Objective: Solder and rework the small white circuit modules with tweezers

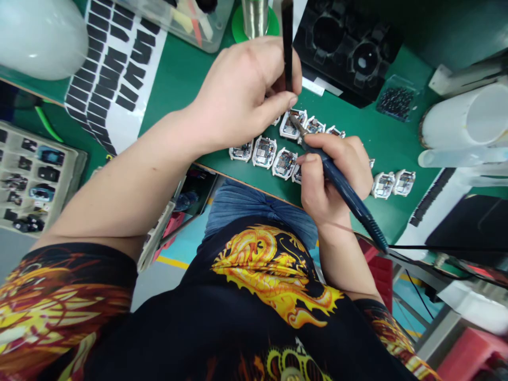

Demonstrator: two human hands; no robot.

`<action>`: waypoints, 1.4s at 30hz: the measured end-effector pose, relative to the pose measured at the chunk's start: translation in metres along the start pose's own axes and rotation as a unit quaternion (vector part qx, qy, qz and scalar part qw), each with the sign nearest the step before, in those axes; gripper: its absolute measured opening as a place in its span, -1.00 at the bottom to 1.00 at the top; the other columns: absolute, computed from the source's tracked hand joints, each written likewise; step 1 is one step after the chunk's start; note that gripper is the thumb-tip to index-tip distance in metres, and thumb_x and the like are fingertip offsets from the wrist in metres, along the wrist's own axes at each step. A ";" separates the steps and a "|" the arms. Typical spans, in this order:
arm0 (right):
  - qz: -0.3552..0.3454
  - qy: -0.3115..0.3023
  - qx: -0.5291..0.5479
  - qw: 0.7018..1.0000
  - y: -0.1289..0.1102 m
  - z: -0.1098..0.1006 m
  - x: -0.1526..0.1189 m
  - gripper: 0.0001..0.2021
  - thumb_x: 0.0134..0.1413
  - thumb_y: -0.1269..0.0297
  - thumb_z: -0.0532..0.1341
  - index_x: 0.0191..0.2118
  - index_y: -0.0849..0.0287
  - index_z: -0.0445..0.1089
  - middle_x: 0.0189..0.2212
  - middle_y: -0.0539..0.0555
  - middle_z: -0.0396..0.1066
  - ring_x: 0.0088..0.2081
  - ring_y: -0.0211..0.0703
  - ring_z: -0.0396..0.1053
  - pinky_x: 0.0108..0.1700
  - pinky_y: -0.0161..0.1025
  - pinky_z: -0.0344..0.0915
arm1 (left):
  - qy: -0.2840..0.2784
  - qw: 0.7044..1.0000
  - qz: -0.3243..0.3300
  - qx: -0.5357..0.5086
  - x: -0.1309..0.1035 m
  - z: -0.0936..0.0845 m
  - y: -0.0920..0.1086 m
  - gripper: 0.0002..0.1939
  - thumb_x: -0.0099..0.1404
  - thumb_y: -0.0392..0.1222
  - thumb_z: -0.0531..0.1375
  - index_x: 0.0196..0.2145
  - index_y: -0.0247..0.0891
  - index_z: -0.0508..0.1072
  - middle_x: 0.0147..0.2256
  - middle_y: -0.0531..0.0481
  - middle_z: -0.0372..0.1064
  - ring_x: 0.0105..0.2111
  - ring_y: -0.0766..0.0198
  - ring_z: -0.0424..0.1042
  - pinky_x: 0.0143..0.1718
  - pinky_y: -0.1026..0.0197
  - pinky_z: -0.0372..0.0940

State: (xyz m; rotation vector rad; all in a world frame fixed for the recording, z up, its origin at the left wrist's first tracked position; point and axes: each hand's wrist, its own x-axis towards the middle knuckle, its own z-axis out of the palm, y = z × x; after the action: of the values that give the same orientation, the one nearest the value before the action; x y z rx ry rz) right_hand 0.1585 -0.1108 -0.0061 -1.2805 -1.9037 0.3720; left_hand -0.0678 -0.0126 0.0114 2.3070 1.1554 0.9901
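My left hand (248, 92) is closed round a thin black tool (288, 45) that stands nearly upright, its lower end hidden by the fingers. A blue soldering iron (345, 193) lies in my right hand (337, 180), gripped near its front. The iron's metal tip reaches a white-framed watch module (293, 124) with an exposed circuit board; whether they touch is unclear. Similar modules stand in two rows beneath and between my hands, among them one in the near row (264, 152). Two more modules (383, 185) sit to the right of my right hand.
On the green mat (170, 90) are a solder spool (255, 21), a black fixture (345, 47), a small clear box of dark parts (397, 100) and a white cylinder (460, 119). A sheet of black strips (115, 69) lies left; the iron's cable (428, 247) runs right.
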 end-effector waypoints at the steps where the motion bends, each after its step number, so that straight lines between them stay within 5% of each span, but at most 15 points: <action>1: 0.007 -0.004 0.007 1.000 0.001 0.000 -0.001 -0.75 0.55 0.17 0.22 0.21 -0.08 0.49 -0.07 0.16 0.60 -0.06 0.13 0.55 0.03 0.22 0.57 | -0.005 1.000 -0.001 0.001 0.000 0.000 0.000 -0.83 0.39 -0.22 0.29 -0.08 -0.15 0.63 -0.17 -0.07 0.61 -0.24 0.14 0.52 -0.13 0.05 0.39; 6: 0.013 -0.006 0.032 0.999 -0.002 -0.002 0.001 -0.77 0.54 0.22 0.23 0.19 -0.07 0.50 -0.12 0.14 0.62 -0.10 0.11 0.53 0.03 0.20 0.56 | -0.015 1.000 0.007 0.004 0.000 -0.002 0.003 -0.82 0.41 -0.24 0.28 -0.06 -0.23 0.63 -0.15 -0.09 0.60 -0.23 0.19 0.50 -0.14 0.11 0.37; 11: -0.045 0.063 0.031 0.997 -0.005 0.000 0.009 -0.84 0.54 0.22 0.22 0.06 -0.06 0.56 -0.22 0.02 0.61 -0.24 -0.01 0.52 -0.10 0.10 0.53 | -0.021 1.000 0.019 -0.003 0.001 -0.002 0.000 -0.84 0.41 -0.24 0.29 -0.07 -0.18 0.61 -0.16 -0.07 0.57 -0.23 0.16 0.51 -0.13 0.08 0.40; 19: -0.014 0.012 0.008 1.000 -0.003 0.000 0.004 -0.79 0.54 0.22 0.21 0.15 -0.06 0.52 -0.12 0.13 0.64 -0.14 0.07 0.50 0.01 0.18 0.53 | -0.026 0.999 0.035 0.008 0.002 -0.004 0.000 -0.82 0.39 -0.29 0.32 -0.06 -0.25 0.63 -0.17 -0.07 0.57 -0.25 0.20 0.49 -0.13 0.11 0.37; 26: -0.037 0.073 0.061 0.995 -0.009 -0.001 0.008 -0.83 0.55 0.20 0.23 -0.02 0.00 0.61 -0.27 0.01 0.63 -0.28 -0.08 0.51 -0.13 -0.02 0.50 | -0.091 0.996 0.018 0.014 0.005 -0.007 -0.001 -0.77 0.51 -0.11 0.24 -0.01 -0.26 0.59 -0.07 -0.13 0.56 -0.07 0.08 0.55 0.04 0.04 0.40; 42: -0.028 0.100 0.056 0.993 -0.008 -0.003 0.002 -0.82 0.55 0.18 0.23 0.06 -0.04 0.59 -0.28 0.01 0.59 -0.26 -0.02 0.52 -0.12 0.03 0.52 | -0.148 0.988 -0.019 0.031 0.016 -0.015 0.010 -0.81 0.44 -0.35 0.33 0.00 -0.32 0.65 -0.06 -0.09 0.55 0.01 0.00 0.58 0.17 -0.06 0.44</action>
State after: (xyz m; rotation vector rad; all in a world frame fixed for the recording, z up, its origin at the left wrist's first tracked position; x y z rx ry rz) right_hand 0.1556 -0.1129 0.0019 -1.1438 -1.7226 0.3043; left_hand -0.0669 -0.0052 0.0347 2.3710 1.1145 0.5798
